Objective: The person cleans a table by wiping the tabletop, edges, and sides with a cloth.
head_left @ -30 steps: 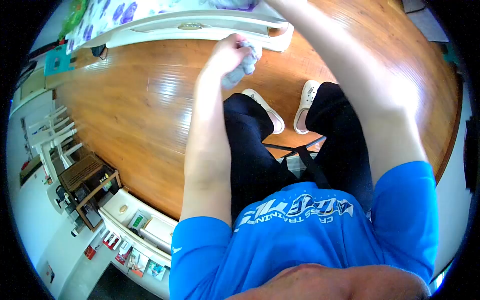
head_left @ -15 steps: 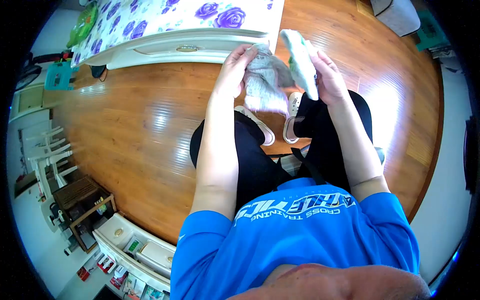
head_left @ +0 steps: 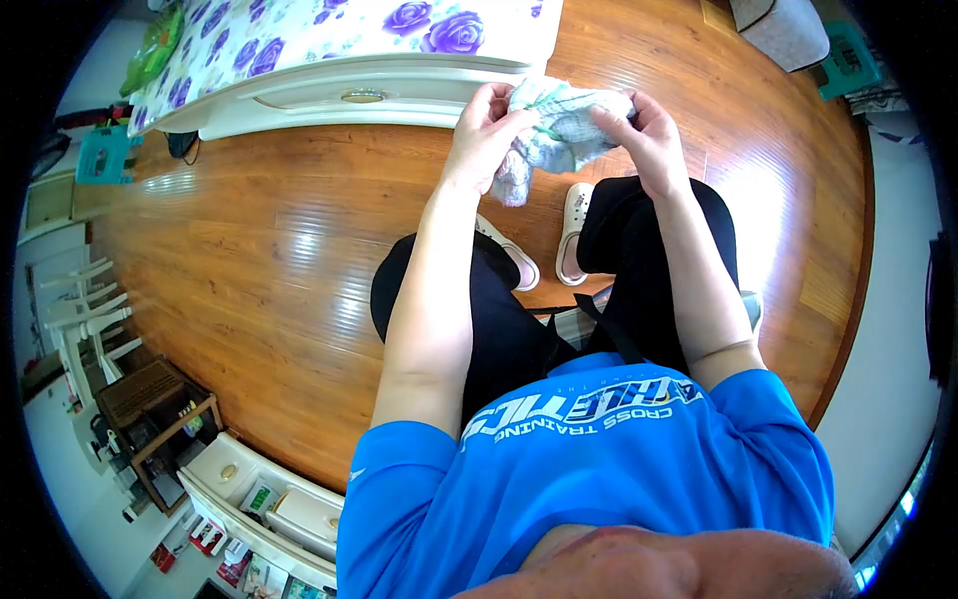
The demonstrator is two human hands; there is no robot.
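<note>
Two soft, pale pieces of cloth that look like socks are bunched together in front of me, above my knees. One is white with pale green (head_left: 569,105); the other is a greyish sock (head_left: 513,182), hanging below with a rounded end. My left hand (head_left: 483,142) pinches the left side of the bundle between thumb and fingers. At the right edge, my right hand (head_left: 654,143) is closed on the white and green sock. Folds hide where one piece ends and the other begins.
A table with a purple rose cover (head_left: 349,30) and a drawer front (head_left: 364,97) stands ahead. Below are my cream clogs (head_left: 574,230) on the wooden floor (head_left: 249,260). Teal stools (head_left: 105,155), a grey seat (head_left: 783,32) and a white cabinet (head_left: 225,469) stand around.
The two socks were held apart, one in each hand; now they are together. My left hand shifts slightly, and the greyish sock's hanging part looks shorter and more bunched.
</note>
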